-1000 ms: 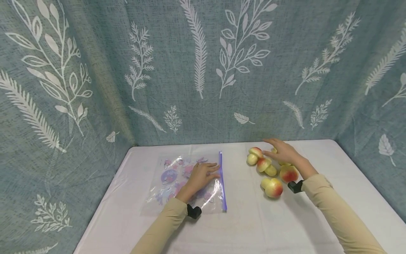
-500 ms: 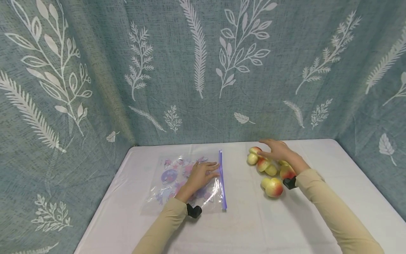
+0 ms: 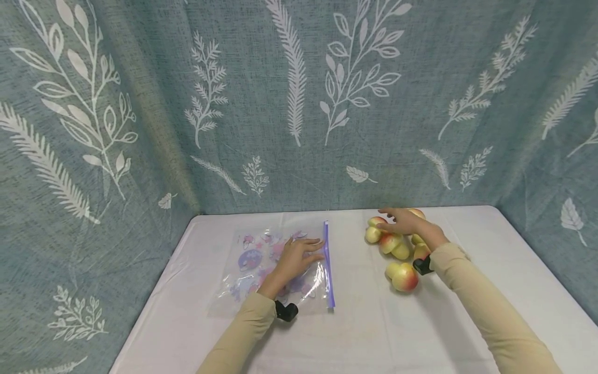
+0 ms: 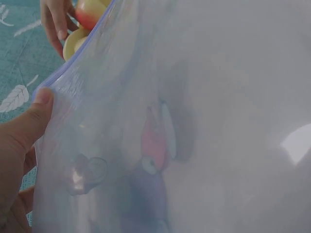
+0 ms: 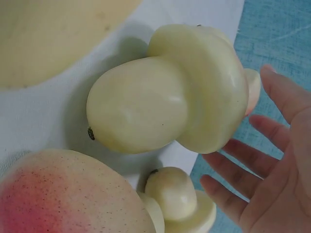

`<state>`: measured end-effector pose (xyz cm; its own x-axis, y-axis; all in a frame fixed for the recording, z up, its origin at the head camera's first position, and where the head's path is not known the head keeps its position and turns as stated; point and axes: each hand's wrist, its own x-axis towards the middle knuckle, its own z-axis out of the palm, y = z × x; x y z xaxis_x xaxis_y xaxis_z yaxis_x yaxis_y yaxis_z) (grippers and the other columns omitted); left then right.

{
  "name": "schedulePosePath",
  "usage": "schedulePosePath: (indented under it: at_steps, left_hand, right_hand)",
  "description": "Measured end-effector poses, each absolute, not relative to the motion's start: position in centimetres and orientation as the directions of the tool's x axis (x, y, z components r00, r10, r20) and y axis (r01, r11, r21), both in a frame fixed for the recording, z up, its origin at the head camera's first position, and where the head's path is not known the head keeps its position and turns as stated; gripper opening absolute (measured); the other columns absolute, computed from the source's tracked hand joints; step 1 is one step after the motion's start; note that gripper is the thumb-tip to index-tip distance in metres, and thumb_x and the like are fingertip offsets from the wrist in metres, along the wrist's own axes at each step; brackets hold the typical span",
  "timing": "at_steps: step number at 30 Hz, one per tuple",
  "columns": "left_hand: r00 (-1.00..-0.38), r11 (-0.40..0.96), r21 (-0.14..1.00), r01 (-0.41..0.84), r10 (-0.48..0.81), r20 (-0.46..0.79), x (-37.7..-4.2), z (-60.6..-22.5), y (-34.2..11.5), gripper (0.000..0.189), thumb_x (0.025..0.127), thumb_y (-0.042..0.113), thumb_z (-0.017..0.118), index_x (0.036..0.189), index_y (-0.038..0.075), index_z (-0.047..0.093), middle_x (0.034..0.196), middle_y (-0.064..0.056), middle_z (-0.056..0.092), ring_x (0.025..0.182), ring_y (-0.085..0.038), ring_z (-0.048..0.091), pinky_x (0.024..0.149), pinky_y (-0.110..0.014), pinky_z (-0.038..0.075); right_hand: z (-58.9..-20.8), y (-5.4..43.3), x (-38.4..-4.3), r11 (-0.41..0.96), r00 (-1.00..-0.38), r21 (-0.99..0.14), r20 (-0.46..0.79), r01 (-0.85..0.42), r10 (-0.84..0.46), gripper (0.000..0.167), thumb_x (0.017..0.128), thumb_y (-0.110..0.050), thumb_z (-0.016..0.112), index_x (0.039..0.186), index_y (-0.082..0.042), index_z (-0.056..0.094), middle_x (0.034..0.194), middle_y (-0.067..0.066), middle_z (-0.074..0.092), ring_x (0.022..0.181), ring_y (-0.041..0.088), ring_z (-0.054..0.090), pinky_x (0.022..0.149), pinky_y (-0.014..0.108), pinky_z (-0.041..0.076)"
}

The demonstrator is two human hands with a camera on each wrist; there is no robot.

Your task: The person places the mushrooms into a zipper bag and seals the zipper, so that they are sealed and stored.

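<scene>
A clear zip bag (image 3: pixel 249 259) with pink and purple prints lies on the left half of the table, its purple zip strip (image 3: pixel 329 285) facing right. My left hand (image 3: pixel 294 257) is over it and pinches the edge near the strip; in the left wrist view the thumb is on the film and the fingers are partly hidden behind. On the right sit several mushroom-shaped pieces, pale yellow with red-tinged caps, including a front one (image 3: pixel 404 278). My right hand (image 3: pixel 408 222) hovers among the rear ones, fingers spread. In the right wrist view its fingertips are beside one mushroom-shaped piece (image 5: pixel 141 104), without a visible grip.
A white cloth covers the table (image 3: pixel 355 337). A blue-green curtain (image 3: pixel 280 182) with white leaf prints hangs behind and along both sides. Each sleeve cuff carries a small black wrist camera (image 3: pixel 286 311).
My right hand has moved left and slightly away from me over the mushroom-shaped pieces, uncovering a rear one. The left hand and bag stay nearly still.
</scene>
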<state>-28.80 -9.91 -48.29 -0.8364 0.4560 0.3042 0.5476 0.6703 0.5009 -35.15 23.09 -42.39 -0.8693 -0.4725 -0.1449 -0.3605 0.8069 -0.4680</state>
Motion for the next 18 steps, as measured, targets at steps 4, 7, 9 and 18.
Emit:
schedulePosePath:
  at_steps: [4,7,9,18]
  left_hand:
    - [-0.84,0.669,0.51,0.541,0.455,0.296,-28.72,-48.21,-9.96,0.041,0.084,0.035,0.065,0.121,0.017,0.061,0.126,-0.004,0.059,0.121,-0.031,0.051,0.107,-0.065,0.017]
    - [-0.842,0.667,0.516,0.538,0.451,0.296,-28.67,-48.13,-9.98,0.042,0.083,0.034,0.065,0.121,0.016,0.061,0.126,-0.004,0.059,0.12,-0.029,0.052,0.107,-0.065,0.016]
    - [-0.843,0.666,0.518,0.537,0.448,0.298,-28.66,-48.09,-9.95,0.042,0.083,0.034,0.065,0.121,0.016,0.061,0.126,-0.004,0.059,0.12,-0.029,0.052,0.107,-0.065,0.015]
    - [-0.843,0.667,0.515,0.538,0.448,0.299,-28.61,-48.1,-9.93,0.042,0.083,0.035,0.065,0.12,0.016,0.061,0.126,-0.004,0.059,0.12,-0.029,0.052,0.108,-0.064,0.016]
  right_hand:
    - [-42.71,23.15,-35.58,0.802,-0.864,-0.482,-0.161,-0.353,-0.477,0.058,0.096,-0.033,0.05,0.139,0.003,0.035,0.128,0.032,0.046,0.115,0.046,0.048,0.091,0.051,0.046]
    - [-42.7,23.18,-35.78,0.796,-0.86,-0.495,-0.171,-0.348,-0.482,0.057,0.095,-0.033,0.05,0.139,0.002,0.036,0.125,0.031,0.048,0.111,0.043,0.052,0.087,0.049,0.048]
    - [-42.74,23.2,-35.88,0.796,-0.859,-0.494,-0.17,-0.349,-0.482,0.056,0.096,-0.032,0.051,0.138,0.002,0.038,0.123,0.029,0.05,0.108,0.041,0.053,0.086,0.047,0.048]
    - [-42.53,22.99,-35.94,0.809,-0.849,-0.456,-0.187,-0.37,-0.494,0.053,0.095,-0.031,0.052,0.137,0.0,0.041,0.119,0.025,0.054,0.101,0.034,0.056,0.081,0.043,0.049]
